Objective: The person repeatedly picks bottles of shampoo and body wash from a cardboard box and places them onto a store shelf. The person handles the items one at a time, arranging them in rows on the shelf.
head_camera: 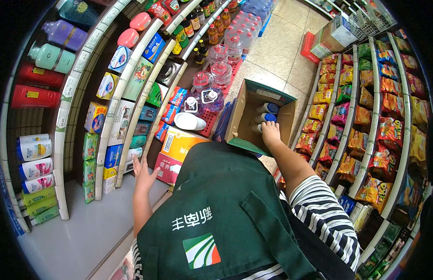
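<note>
My right hand (271, 133) reaches into an open cardboard box (245, 115) on the right, its fingers on a white bottle with a blue cap (259, 128). Beyond it in the box lie more such bottles, a middle one (265, 118) and a far one (268, 107). Whether my fingers have closed round the nearest bottle is hard to see. My left hand (143, 171) is beside the lower shelf, fingers spread, close to a white bottle (134, 154) at the shelf's end; I cannot tell whether they touch.
Shelves on the left hold shampoo bottles (36, 150), soap boxes and toothpaste boxes. Large water jugs (221, 72) stand on a red pallet (234, 75) ahead. An orange carton (179, 143) lies by my apron. Snack bags (390, 131) fill the right shelves; a carton (334, 36) stands farther along the aisle.
</note>
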`<state>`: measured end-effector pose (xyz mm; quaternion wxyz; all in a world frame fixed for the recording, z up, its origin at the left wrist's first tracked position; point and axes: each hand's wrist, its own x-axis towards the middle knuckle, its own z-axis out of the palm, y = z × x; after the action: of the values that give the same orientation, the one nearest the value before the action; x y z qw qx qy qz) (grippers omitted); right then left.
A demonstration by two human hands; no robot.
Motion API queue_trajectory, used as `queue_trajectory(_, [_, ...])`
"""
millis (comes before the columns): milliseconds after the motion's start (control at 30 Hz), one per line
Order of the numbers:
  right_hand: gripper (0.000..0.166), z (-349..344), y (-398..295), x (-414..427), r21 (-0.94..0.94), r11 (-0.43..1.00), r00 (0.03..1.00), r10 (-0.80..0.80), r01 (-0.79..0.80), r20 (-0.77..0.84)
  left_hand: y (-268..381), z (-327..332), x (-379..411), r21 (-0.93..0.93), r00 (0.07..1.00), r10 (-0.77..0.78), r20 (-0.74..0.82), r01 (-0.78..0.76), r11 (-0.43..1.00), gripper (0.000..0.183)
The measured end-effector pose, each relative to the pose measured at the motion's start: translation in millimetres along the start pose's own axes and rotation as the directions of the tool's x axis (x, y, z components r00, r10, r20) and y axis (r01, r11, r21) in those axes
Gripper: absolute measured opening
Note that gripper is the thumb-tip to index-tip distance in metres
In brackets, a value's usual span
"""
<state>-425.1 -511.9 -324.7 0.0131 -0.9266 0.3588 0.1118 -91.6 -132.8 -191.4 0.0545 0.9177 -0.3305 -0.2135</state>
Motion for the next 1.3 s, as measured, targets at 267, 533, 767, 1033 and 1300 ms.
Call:
queue_trajectory(267, [0.023, -28, 13, 8, 0.085, 0.996, 0.996, -0.042, 0.036, 0.075, 53, -26, 2, -0.166, 0.990, 0.024, 0.139, -0.001, 0.986, 0.069])
queue_trajectory(533, [0.037, -161, 31, 15, 0.541, 0.837, 0.997, -0.066, 0.080, -0.046, 121, -65, 15, -0.449, 0.931, 0.304, 0.201, -0.189, 0.874, 0.060])
queue_trajectory(767, [0.037, -318, -11, -3, 0.405, 0.850, 0.934, -0.250, 0.338, -0.255, 167, -101, 11, -0.571, 0.793, 0.592, 0.145, -0.422, 0.704, 0.065])
queue_trajectory(1033, [0.046, -436, -92, 3, 0.598, 0.390, 0.698, -0.551, 0.700, -0.458, 185, -133, 7, -0.777, 0.664, 0.721, -0.198, -0.555, 0.298, 0.086])
queue_trajectory(1300, [0.039, -444, -225, 43, 0.823, -0.064, 0.614, -0.635, 0.564, -0.470, 125, -136, -31, -0.951, 0.846, 0.435, -0.309, -0.288, -0.116, 0.066])
